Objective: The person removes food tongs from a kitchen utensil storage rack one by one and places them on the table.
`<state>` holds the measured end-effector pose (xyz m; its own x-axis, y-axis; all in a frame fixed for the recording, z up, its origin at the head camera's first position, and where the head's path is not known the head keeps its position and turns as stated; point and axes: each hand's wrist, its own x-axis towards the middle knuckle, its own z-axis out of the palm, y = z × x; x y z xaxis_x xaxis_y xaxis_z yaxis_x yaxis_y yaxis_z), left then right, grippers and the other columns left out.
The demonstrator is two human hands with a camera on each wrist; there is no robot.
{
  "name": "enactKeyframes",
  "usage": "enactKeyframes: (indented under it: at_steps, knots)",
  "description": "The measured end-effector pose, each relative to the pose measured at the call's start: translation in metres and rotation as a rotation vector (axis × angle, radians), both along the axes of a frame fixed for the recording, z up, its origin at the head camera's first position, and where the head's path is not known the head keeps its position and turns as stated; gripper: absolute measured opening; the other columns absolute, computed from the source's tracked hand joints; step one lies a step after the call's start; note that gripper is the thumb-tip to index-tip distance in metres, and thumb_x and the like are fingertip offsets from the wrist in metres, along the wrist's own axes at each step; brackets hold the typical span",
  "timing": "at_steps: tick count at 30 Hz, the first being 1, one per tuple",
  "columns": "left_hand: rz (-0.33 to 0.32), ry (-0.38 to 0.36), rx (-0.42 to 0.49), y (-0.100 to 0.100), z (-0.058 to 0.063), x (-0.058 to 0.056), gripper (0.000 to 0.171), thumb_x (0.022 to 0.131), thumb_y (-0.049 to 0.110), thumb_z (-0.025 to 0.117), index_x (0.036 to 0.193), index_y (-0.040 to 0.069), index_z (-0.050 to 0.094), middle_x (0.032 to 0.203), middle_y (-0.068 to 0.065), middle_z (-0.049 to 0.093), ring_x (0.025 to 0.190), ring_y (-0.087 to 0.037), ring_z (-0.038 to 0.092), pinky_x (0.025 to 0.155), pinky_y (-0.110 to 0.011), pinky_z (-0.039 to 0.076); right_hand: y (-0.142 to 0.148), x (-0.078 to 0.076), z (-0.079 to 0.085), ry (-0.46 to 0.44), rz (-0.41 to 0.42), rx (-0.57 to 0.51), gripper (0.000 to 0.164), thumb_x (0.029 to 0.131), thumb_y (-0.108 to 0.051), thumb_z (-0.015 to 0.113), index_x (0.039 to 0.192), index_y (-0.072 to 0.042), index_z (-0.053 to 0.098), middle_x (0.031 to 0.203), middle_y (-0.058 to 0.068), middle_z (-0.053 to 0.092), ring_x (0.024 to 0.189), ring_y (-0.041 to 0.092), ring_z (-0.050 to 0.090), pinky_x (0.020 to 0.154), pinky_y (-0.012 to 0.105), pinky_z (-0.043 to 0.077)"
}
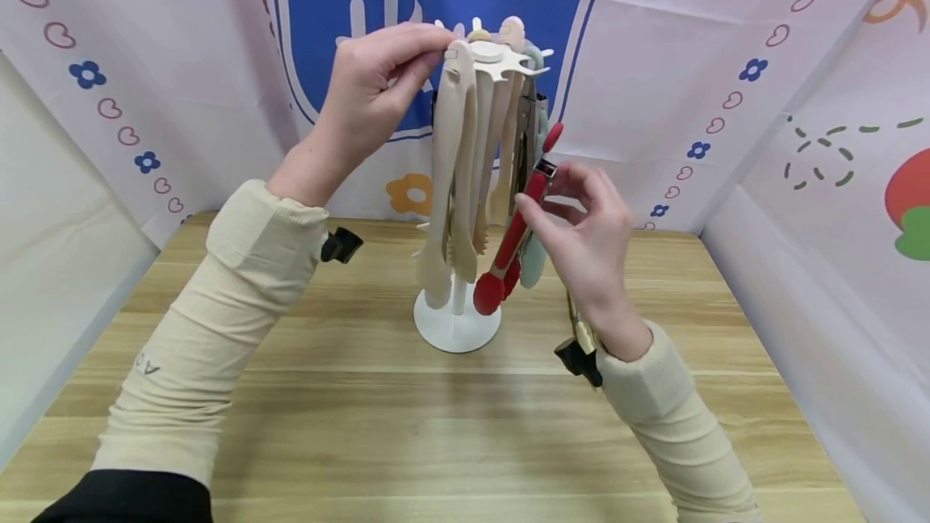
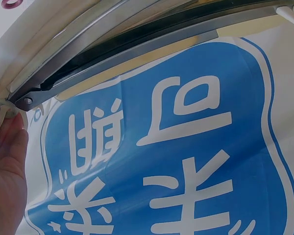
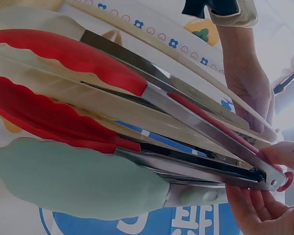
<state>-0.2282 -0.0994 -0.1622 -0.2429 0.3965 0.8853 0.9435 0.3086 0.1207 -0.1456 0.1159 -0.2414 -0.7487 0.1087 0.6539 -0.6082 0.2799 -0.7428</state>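
Observation:
A white rotating utensil rack stands upright, with several tongs hanging around its top. My left hand pinches a pale prong tip at the rack's top edge, beside the cream tongs; in the left wrist view its fingertips close on that piece next to a metal hinge. My right hand holds red tongs near their hinged end, thumb on one side and fingers on the other. Their red scalloped heads point downward, slightly apart. Mint-green tongs hang close behind them.
The rack stands on a wooden table. Behind it hangs a printed cloth with a blue sign, and pale walls flank the table. A black camera mount sits on each wrist.

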Motion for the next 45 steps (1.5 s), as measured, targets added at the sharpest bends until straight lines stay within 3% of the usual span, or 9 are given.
enactKeyframes:
  at_steps: [16,23,31,45]
  knots:
    - [-0.001,0.038,-0.01,-0.003,0.0,-0.001,0.021,0.092,0.0,0.049,0.101,-0.01,0.064,0.102,-0.02,0.065,0.102,-0.025,0.06,0.096,-0.026,0.042,0.017,0.0,-0.017,-0.035,-0.007,0.035,0.032,0.073,0.005,0.071,0.101,0.008,0.057,0.094,0.009,0.058,0.081,0.016,0.061,0.072,0.024,0.054]
    - [0.003,0.026,-0.009,-0.004,-0.001,-0.001,0.021,0.093,0.001,0.048,0.103,-0.009,0.064,0.103,-0.018,0.065,0.099,-0.022,0.061,0.09,-0.024,0.047,0.034,-0.006,-0.017,-0.044,-0.064,0.095,0.033,0.076,0.0,0.07,0.104,0.008,0.055,0.095,0.011,0.062,0.081,0.012,0.061,0.073,0.021,0.054]
    - [-0.015,0.023,-0.009,-0.003,-0.001,-0.002,0.021,0.092,0.0,0.048,0.102,-0.01,0.064,0.102,-0.02,0.065,0.102,-0.024,0.06,0.097,-0.026,0.042,0.051,-0.013,-0.02,-0.086,-0.142,0.183,0.035,0.081,-0.01,0.068,0.109,0.005,0.052,0.096,0.013,0.067,0.083,0.012,0.062,0.076,0.019,0.052]
    - [-0.013,0.004,-0.002,-0.001,-0.001,-0.002,0.02,0.092,0.0,0.049,0.102,-0.01,0.064,0.102,-0.019,0.065,0.103,-0.023,0.059,0.097,-0.026,0.042,0.073,-0.022,-0.023,-0.128,-0.236,0.227,0.036,0.082,-0.013,0.068,0.11,0.003,0.052,0.097,0.011,0.067,0.08,0.001,0.059,0.073,0.018,0.052]
